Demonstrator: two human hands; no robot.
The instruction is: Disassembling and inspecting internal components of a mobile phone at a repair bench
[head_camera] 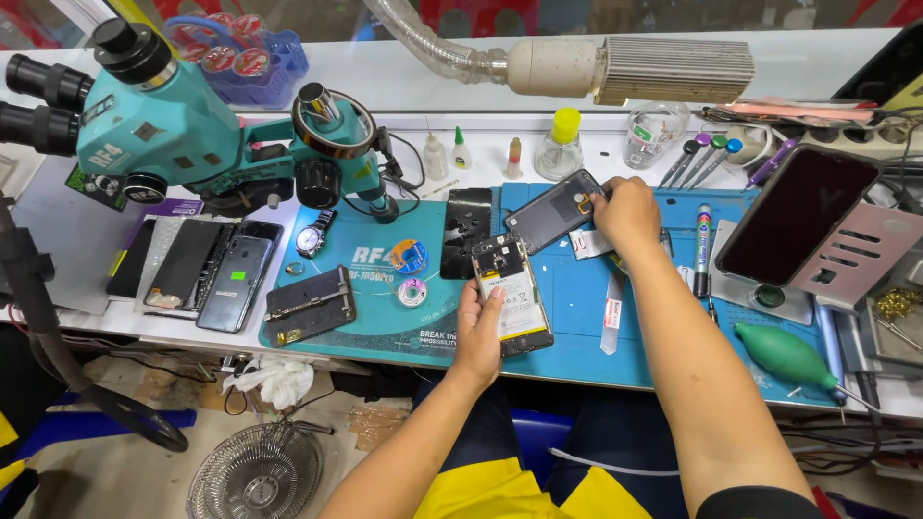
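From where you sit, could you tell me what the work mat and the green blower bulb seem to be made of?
The blue work mat looks like matte silicone or rubber: it lies flat, with soft, dull reflections and moulded edges. The green blower bulb looks like soft, smooth rubber, rounded with a gentle sheen, though it could be flexible plastic.

Bright, even overhead light, soft shadows, sharp centre, slight wide-angle bend at edges.

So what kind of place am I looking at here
Most likely a phone repair bench. A teal stereo microscope stands over a blue silicone work mat, the left hand holds an opened phone with its battery exposed, and the right hand touches a dark phone back cover.
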